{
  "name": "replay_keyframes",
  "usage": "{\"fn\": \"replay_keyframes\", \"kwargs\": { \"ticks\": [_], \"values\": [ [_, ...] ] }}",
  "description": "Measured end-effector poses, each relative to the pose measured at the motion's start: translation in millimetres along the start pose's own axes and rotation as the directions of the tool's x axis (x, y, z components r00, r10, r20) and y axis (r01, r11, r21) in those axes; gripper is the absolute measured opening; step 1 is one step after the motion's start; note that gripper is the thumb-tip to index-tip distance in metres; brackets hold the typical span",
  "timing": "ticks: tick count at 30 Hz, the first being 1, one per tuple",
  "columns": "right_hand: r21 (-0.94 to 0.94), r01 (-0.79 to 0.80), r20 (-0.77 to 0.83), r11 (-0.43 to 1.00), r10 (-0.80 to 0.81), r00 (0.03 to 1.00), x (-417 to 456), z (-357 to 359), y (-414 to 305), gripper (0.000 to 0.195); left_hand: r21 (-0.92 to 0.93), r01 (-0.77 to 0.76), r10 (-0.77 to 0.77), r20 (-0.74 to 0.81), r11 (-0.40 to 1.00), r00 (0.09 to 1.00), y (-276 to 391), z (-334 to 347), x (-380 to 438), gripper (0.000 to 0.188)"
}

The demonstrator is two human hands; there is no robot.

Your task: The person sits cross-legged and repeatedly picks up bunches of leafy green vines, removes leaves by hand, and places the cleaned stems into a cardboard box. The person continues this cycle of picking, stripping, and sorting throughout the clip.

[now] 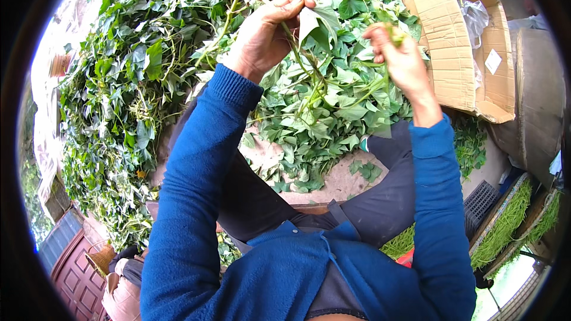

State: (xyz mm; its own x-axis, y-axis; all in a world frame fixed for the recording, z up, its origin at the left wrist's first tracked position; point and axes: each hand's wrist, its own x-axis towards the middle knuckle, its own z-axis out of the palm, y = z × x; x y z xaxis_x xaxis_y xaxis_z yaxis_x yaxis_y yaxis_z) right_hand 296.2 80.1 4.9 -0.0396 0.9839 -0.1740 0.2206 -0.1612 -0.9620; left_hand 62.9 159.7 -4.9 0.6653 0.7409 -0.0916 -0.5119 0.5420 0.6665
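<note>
My left hand (275, 31) is closed around a leafy vine (312, 60), which hangs down below the fingers. A broad pale-backed leaf (322, 24) sticks out beside its fingertips. To the right, my right hand (401, 55) is raised and blurred, with green leaf stalks (395, 35) pinched in its fingers. Under both hands, between my legs, lies a heap of picked leaves (312, 142) on the floor. A larger mound of tangled vines (129, 80) rises on the left and reaches across the top of the view.
An opened cardboard box (441, 40) with a clear plastic bag (475, 20) stands at the upper right. Shallow trays of thin green strands (502, 227) and a dark plastic crate (482, 205) sit lower right. At lower left are a wicker basket (101, 257) and a red panelled door (82, 281).
</note>
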Motion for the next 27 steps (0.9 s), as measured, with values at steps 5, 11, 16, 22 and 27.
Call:
{"fn": "replay_keyframes", "kwargs": {
  "ticks": [5, 11, 16, 22, 27],
  "values": [
    [0.143, -0.213, 0.218, 0.967, 0.179, 0.959, 8.3, 38.3, -5.0, 0.016, -0.036, -0.038, 0.045, 0.214, 0.999, 0.976, -6.4, 7.3, 0.1, 0.016],
    [0.280, -0.333, 0.349, 0.901, 0.227, 0.909, 5.0, 51.6, -11.7, 0.012, -0.040, -0.101, 0.107, 0.223, 0.994, 0.969, -9.8, 12.8, -1.2, 0.020],
    [0.019, -0.117, 0.017, 0.993, 0.116, 0.993, 9.7, 30.9, -8.6, 0.020, 0.418, -0.003, 0.112, -0.237, 0.909, 0.965, 0.3, 5.6, 2.5, 0.047],
    [-0.372, -0.003, -0.160, 0.928, -0.060, 0.985, 0.0, 33.0, -8.2, 0.023, 0.798, 0.135, 0.129, -0.257, 0.588, 0.958, -16.6, 20.8, 1.2, 0.037],
    [-0.374, 0.064, -0.136, 0.925, -0.123, 0.983, -3.7, 35.2, -8.9, 0.020, 0.832, 0.138, 0.150, -0.256, 0.537, 0.955, -19.6, 19.2, 5.4, 0.026]
  ]
}}
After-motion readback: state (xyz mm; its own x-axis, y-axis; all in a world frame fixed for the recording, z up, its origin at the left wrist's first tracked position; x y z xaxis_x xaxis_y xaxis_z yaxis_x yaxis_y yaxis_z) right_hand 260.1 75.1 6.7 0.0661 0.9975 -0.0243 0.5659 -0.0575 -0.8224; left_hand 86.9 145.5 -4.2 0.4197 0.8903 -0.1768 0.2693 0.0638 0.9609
